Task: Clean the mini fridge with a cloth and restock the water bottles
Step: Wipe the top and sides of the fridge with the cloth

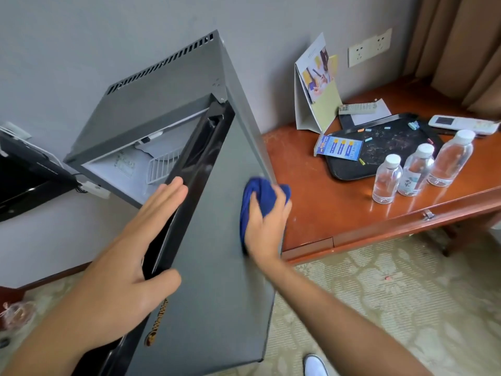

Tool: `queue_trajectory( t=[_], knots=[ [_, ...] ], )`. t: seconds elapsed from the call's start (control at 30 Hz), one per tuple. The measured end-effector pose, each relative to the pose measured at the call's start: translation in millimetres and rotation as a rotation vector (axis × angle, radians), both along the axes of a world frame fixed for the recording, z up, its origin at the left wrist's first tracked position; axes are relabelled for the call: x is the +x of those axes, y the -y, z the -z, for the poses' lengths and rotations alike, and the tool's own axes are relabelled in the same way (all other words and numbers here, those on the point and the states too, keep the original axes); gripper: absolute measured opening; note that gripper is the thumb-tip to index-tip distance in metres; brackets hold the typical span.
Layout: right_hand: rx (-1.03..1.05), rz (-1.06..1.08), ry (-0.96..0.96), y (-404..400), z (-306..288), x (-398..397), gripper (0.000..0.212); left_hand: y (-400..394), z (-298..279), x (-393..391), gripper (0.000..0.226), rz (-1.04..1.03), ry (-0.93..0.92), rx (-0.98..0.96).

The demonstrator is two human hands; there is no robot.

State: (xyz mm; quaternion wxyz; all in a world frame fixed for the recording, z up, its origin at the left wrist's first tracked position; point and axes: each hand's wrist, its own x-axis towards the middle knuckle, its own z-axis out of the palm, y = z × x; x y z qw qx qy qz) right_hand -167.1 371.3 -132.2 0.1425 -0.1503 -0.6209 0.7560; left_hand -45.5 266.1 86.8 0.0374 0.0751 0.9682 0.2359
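The grey mini fridge (162,104) stands by the wall with its door (211,267) swung open toward me. A white wire shelf (162,168) shows inside. My left hand (130,256) lies flat with straight fingers along the door's black top edge, thumb on the grey front. My right hand (267,223) grips a bunched blue cloth (264,195) and presses it against the door's grey front near its hinge side. Three clear water bottles (416,170) with white caps stand on the wooden desk (325,213) to the right.
On the desk lie a black tray (385,147) with a blue leaflet (340,147), a standing folded card (317,85) and two remotes (461,124). A black screen (24,180) hangs at the left. Curtain at far right. My white shoe (315,365) is on the patterned carpet.
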Motion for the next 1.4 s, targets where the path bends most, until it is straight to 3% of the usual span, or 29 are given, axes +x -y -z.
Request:
queue_trajectory(
  t=[0.1,0.17,0.23,0.33,0.4,0.47,0.53,0.63,0.73,0.8,0.93,1.07,1.2,1.3,1.4],
  knots=[
    [0.055,0.036,0.108,-18.3,-2.3,-105.0,0.048,0.4,1.3,0.5,0.108,-0.012,-0.010,0.042],
    [0.128,-0.061,0.172,-29.8,-5.5,-154.3,0.048,-5.0,4.4,3.4,0.116,-0.044,-0.006,0.062],
    [0.143,-0.135,0.197,-42.9,-4.1,-179.8,0.047,-9.4,5.5,5.0,0.119,-0.067,0.001,0.066],
    [0.037,0.055,0.237,-73.9,6.8,-175.5,0.054,-3.6,0.1,-0.3,0.120,-0.060,0.003,0.067],
    [-0.013,0.183,0.240,-99.2,17.3,-138.4,0.057,0.4,-2.3,-1.4,0.114,-0.059,0.017,0.083],
    [-0.066,0.180,0.204,-113.6,31.4,-71.9,0.044,-0.9,-3.3,-1.1,0.109,-0.067,0.019,0.099],
    [-0.092,0.070,0.130,-110.7,47.6,15.7,0.039,-4.8,-2.7,-0.8,0.108,-0.073,0.001,0.093],
    [-0.072,-0.130,0.070,-81.4,69.2,130.7,0.052,-12.5,-0.6,3.1,0.108,-0.075,-0.015,0.083],
    [0.080,-0.347,-0.039,-38.6,84.2,182.3,0.047,-19.4,2.2,6.8,0.108,-0.065,-0.013,0.071],
    [0.059,-0.332,0.018,-12.3,80.1,180.9,0.048,-20.9,1.8,8.0,0.108,-0.057,-0.012,0.037],
    [-0.026,-0.138,0.127,2.6,61.8,112.9,0.046,-20.7,-1.1,6.8,0.111,-0.026,-0.014,-0.087],
    [0.039,-0.039,0.188,-15.3,48.5,-33.7,0.045,-16.7,3.0,7.2,0.113,-0.015,-0.044,-0.074],
    [0.162,-0.180,0.289,-35.5,37.6,-172.3,0.047,-23.8,6.4,7.6,0.111,-0.029,-0.068,0.003],
    [0.207,-0.252,0.282,-50.0,33.8,-208.4,0.050,-28.3,7.4,7.9,0.109,-0.068,-0.057,0.078],
    [0.183,-0.093,0.258,-73.9,44.0,-177.5,0.051,-20.4,7.5,6.8,0.126,-0.083,-0.038,0.052]
  ],
)
